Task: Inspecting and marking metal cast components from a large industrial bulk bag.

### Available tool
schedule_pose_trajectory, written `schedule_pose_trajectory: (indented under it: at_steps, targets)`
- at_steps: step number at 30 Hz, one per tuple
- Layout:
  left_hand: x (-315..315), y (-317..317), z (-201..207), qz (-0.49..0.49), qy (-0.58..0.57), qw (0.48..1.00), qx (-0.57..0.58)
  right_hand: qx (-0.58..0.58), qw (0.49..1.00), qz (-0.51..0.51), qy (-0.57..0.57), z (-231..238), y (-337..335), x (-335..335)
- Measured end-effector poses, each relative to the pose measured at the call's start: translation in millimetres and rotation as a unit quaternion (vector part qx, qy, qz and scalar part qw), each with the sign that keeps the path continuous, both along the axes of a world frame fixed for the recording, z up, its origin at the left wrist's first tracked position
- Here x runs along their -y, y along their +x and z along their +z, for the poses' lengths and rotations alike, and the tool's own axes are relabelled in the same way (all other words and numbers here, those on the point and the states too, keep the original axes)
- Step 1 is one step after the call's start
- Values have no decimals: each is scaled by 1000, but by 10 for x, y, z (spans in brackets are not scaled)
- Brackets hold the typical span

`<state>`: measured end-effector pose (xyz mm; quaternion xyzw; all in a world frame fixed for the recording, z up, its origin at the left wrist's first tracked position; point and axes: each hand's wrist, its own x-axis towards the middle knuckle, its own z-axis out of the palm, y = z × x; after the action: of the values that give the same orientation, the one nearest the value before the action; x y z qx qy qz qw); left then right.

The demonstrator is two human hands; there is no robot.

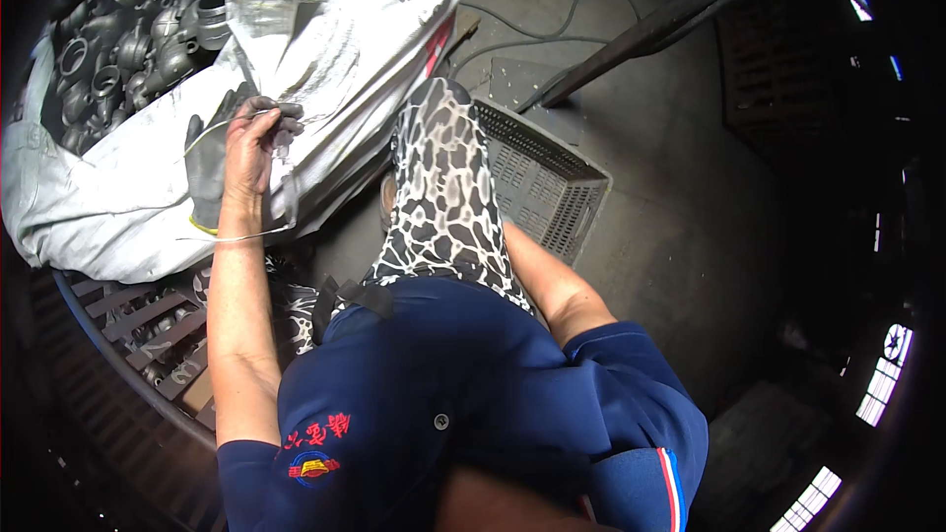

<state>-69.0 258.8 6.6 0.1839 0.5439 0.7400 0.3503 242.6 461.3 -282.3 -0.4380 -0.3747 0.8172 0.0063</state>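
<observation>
Dim floor is flanked at left by a white sack keeping metal fittings together. Over it, a thin cord is pinched in the grip of the left hand, probably against slipping, beside a grey glove; the hidden right hand's grip cannot be told.

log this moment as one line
left hand: pinching thin string | right hand: hidden behind leg | grey glove: beside left hand | white sack: holding metal parts | crate: right of leg

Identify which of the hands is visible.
The left hand, pinching a thin strand over the white sack; the right hand is hidden behind the patterned trouser leg.
</observation>
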Motion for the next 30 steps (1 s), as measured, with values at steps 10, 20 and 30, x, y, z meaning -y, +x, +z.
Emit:
schedule_pose_trajectory:
  at_steps: [10,20,30]
  targets:
    - [102,-316,-726,31,38,998,33,-41,994,80,55,12,-226,-411]
    - [99,-394,-683,38,66,996,43,39,992,100,64,37,229,-260]
    - [112,-281,-657,29,87,995,31,49,993,45,102,33,228,-239]
